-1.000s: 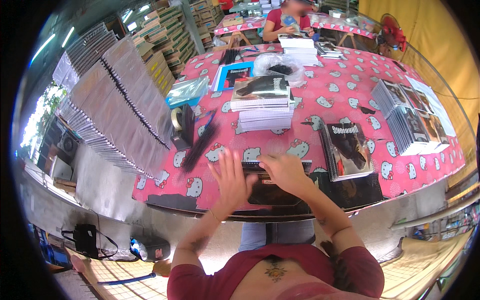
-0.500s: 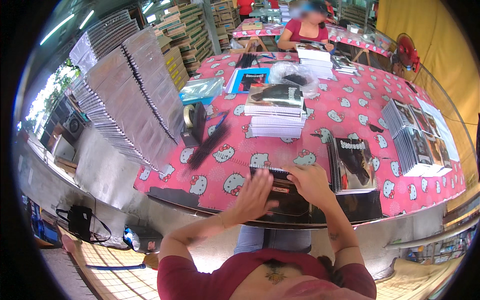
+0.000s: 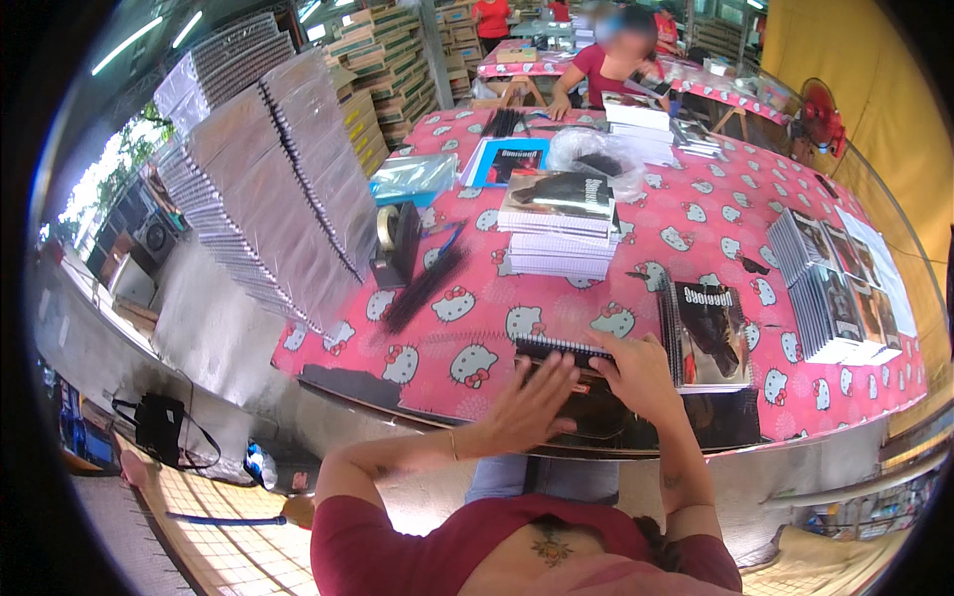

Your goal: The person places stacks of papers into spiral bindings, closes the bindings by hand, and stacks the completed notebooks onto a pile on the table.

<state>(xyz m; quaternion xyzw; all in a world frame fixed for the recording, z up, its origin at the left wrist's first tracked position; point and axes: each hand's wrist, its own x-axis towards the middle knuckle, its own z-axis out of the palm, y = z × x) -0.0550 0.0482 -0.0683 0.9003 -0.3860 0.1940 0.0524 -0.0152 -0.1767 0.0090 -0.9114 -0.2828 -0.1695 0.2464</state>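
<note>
pressing down with both hands, left hand spread flat and right hand fingers splayed, on a dark spiral-bound notebook at the near edge of the worktop. squaring it looks like the step; next likely calls for a firm grip. beside it lies another dark-covered notebook; a stack of notebooks sits farther back.
</note>
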